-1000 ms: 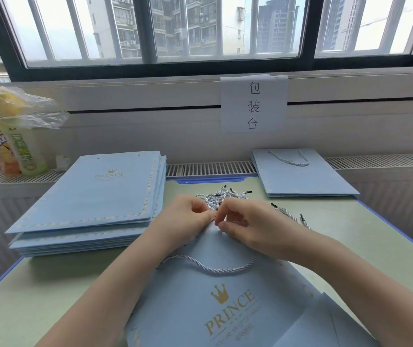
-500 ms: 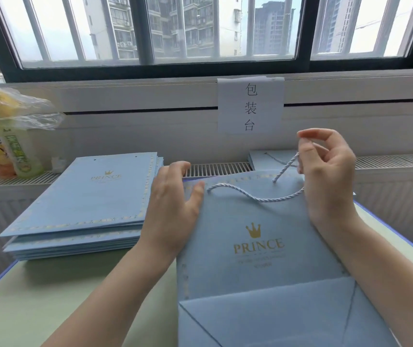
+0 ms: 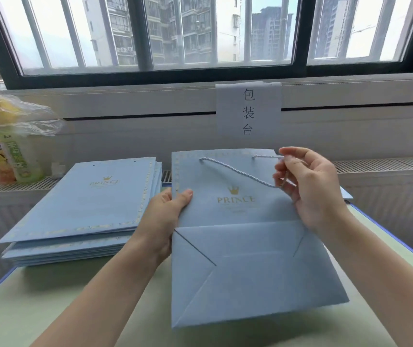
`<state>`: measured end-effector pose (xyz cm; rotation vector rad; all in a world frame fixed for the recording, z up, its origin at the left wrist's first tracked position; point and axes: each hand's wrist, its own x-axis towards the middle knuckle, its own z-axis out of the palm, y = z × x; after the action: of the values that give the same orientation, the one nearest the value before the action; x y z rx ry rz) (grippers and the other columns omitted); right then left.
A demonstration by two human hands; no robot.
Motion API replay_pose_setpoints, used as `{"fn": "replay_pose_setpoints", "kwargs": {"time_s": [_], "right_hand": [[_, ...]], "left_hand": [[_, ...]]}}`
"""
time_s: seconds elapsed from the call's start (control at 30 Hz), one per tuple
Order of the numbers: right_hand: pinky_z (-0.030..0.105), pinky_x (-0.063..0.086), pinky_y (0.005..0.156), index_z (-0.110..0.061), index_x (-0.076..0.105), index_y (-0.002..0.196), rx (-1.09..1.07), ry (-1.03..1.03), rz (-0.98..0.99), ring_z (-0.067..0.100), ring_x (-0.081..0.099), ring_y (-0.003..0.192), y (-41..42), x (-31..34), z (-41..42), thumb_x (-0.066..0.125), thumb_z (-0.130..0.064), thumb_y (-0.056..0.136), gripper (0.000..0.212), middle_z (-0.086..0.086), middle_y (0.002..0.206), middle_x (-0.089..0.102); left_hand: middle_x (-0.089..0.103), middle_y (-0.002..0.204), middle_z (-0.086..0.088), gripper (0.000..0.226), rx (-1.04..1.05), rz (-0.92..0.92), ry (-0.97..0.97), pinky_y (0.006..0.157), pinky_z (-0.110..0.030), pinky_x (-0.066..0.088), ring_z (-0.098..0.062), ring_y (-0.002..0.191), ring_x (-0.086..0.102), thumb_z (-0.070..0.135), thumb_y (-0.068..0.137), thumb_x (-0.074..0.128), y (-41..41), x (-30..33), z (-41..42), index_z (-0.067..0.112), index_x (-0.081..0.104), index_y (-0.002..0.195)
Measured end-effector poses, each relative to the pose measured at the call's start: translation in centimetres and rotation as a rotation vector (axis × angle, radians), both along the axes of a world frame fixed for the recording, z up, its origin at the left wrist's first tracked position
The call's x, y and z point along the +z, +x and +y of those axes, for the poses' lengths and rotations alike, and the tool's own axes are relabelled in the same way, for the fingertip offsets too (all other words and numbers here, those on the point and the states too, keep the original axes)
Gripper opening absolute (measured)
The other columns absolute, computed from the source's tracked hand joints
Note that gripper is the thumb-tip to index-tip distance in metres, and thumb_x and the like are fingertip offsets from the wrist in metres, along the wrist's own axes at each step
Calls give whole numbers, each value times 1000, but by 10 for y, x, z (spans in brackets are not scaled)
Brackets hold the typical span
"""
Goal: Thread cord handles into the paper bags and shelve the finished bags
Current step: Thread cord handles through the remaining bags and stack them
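Drink bottles under a crumpled plastic wrap (image 3: 12, 136) stood on the ledge far left of the hands, and a stack of flat blue bags (image 3: 85, 209) lay just left of the left hand (image 3: 161, 221). That hand gripped the left edge of a blue paper bag (image 3: 238, 259), thumb on its face, holding it raised above the green table (image 3: 50, 309). The right hand (image 3: 310, 186) pinched the white cord handle (image 3: 238, 171) at the bag's upper right, fingers curled. A paper sign (image 3: 248, 110) hung on the wall beyond the hands.

Two bare forearms, no sleeves or jewellery.
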<state>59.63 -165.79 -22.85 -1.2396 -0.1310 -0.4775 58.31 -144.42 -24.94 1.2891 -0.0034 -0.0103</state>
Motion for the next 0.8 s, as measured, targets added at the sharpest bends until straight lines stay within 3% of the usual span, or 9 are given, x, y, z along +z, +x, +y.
{"fn": "replay_pose_setpoints", "kwargs": {"time_s": [0.2,0.27,0.33,0.37,0.47,0.57,0.63,0.7,0.8], "right_hand": [[21,56,59,1,62,92,316,-9,136,21,68,63,-7,1,16,45,6,95,18,11,70,65],[29,57,66,-7,66,93,67,-414,85,23,68,77,-4,-6,11,48,-1,95,19,7,82,68],[36,51,75,-17,67,100,-399,-978,-57,22,58,97,1,-14,4,51,-14,94,17,1,102,62],[36,45,80,-18,65,107,-553,-1112,-112,23,51,104,3,-16,2,50,-19,94,19,2,110,57],[34,36,91,-9,57,119,-572,-1025,-153,27,46,111,10,-13,-8,44,-24,97,29,10,118,54],[38,41,75,-16,59,88,-380,-1121,19,27,54,90,12,-10,-15,37,-35,100,32,3,89,62],[36,34,60,-15,41,63,-297,-1302,169,28,49,71,10,-13,-14,30,-48,98,49,0,65,51],[35,32,55,-12,33,59,-265,-1368,189,28,47,65,11,-17,-10,25,-54,96,57,2,60,49],[34,28,53,-13,28,56,-205,-1308,128,24,42,59,7,-18,0,29,-52,97,56,0,55,42]], "left_hand": [[72,85,-13,14,174,-114,72,58,-32,59,-22,68,70,9,96,52,-2,4,5,5,65,93],[73,81,-12,14,94,-65,64,51,-30,57,-22,64,70,9,95,52,-3,7,7,2,64,97],[73,75,-10,14,6,-15,70,48,-27,55,-20,60,70,8,95,51,-4,12,10,1,63,98],[73,74,-9,14,-35,-2,91,48,-27,55,-20,60,70,7,95,51,-3,14,11,1,63,98],[73,74,-9,15,-170,42,141,49,-24,55,-19,60,70,6,94,51,-5,18,11,3,65,95],[74,80,-10,16,-296,53,174,52,-25,56,-20,64,71,7,92,51,-6,18,9,6,67,94],[73,76,-9,16,-335,50,206,51,-23,55,-19,61,70,5,90,51,-6,20,7,6,66,91],[72,70,-7,10,-368,46,260,48,-22,53,-16,57,69,3,86,56,-6,21,7,6,65,86],[74,86,-9,17,-403,26,255,58,-26,56,-20,72,72,17,75,66,-5,20,9,9,72,88]]}}
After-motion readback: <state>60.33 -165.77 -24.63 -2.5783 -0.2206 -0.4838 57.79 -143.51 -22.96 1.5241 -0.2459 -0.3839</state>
